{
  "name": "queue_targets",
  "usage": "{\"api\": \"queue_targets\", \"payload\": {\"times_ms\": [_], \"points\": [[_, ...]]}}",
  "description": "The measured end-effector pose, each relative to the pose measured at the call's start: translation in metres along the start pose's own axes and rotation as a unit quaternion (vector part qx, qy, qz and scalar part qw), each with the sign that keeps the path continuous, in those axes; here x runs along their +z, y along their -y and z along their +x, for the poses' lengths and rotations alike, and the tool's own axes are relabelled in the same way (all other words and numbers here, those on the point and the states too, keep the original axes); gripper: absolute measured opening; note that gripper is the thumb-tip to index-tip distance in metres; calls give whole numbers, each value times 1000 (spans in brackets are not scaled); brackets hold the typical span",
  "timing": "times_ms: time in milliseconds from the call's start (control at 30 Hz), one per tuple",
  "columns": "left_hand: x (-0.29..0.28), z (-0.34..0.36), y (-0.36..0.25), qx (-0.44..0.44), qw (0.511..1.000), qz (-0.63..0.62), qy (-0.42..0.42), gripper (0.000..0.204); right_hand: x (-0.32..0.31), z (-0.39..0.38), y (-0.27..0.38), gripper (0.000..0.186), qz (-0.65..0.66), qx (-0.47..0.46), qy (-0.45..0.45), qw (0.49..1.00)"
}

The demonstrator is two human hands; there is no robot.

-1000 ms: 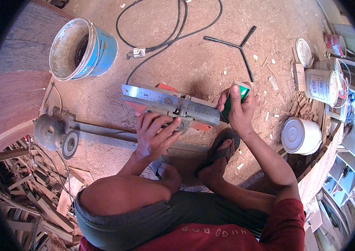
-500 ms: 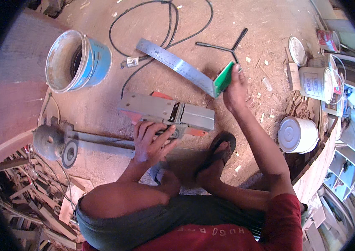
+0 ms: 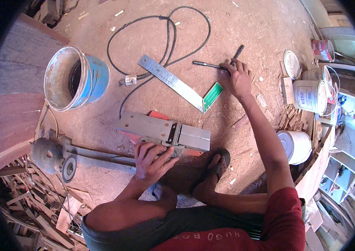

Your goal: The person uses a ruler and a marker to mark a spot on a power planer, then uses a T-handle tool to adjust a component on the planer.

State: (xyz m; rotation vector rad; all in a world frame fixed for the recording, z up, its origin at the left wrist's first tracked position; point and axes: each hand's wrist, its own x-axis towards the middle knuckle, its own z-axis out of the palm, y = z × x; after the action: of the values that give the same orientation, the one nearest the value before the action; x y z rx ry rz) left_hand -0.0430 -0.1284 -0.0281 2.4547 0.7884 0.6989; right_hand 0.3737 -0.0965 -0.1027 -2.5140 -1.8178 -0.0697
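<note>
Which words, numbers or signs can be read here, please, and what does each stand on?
Lettering is not copied here, only placed:
Red shirt: pale letters, upside down in view.
Labelled white bucket: dark print.
Green-handled square: scale marks, too small to read.
Red can: label print, too small to read.

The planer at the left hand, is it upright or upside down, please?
The planer is upside down: its flat metal sole and blade slot face upward.
</note>
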Motion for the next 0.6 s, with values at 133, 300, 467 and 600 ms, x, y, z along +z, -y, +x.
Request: {"api": "queue_targets", "payload": {"times_ms": [133, 300, 467, 600], "points": [[-1, 0, 0, 1, 1000, 8, 1, 44, 14, 16, -25, 36, -88, -99, 38, 990], [-2, -2, -4, -14, 1000, 3, 12, 44, 16, 27, -67, 25, -93, -207, -20, 974], [-2, -2, -6, -22, 1000, 0, -5, 48, -69, 57, -64, 27, 184, 31, -6, 982], [-2, -3, -12, -28, 1000, 5, -1, 44, -120, 71, -56, 29, 376, 65, 0, 925]]}}
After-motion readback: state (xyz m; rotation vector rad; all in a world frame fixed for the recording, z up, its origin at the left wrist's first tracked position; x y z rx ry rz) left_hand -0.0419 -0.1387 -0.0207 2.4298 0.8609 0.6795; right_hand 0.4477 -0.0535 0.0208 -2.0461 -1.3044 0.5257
